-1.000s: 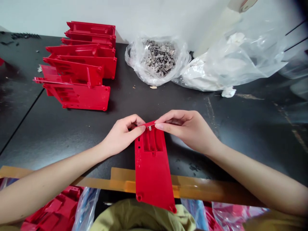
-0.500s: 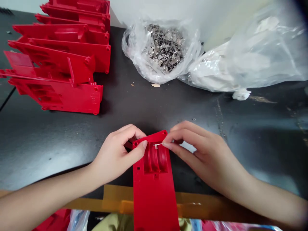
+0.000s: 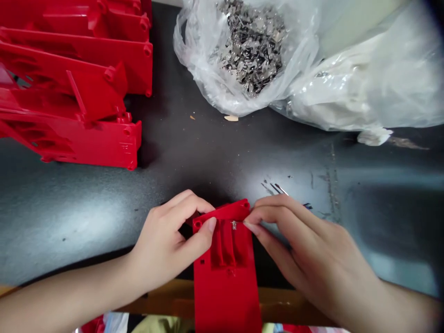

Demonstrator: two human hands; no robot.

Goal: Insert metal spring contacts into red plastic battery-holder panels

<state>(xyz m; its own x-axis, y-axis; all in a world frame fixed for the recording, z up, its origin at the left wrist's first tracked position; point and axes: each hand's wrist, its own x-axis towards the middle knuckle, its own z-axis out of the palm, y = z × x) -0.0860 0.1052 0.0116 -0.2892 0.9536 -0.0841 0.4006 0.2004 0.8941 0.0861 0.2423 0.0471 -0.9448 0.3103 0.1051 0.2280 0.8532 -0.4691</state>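
A red plastic battery-compartment panel hangs over the table's front edge, its ribbed recess facing up. My left hand is closed on its upper left corner, thumb on top and fingers behind. My right hand pinches the thin end of a small metal spring contact between thumb and forefinger. The contact's coil sits at the top of the recess, towards the right side. Whether it is seated in a slot is too small to tell.
Several similar red panels stand in a row at the left. An open plastic bag of small metal contacts lies at the back, with another clear bag beside it. Thin dark-tipped tools lie behind my right hand.
The spring contact has moved right across the recess, with my right hand still pinching it. My left hand keeps its hold on the panel. The whole view has shifted and come closer.
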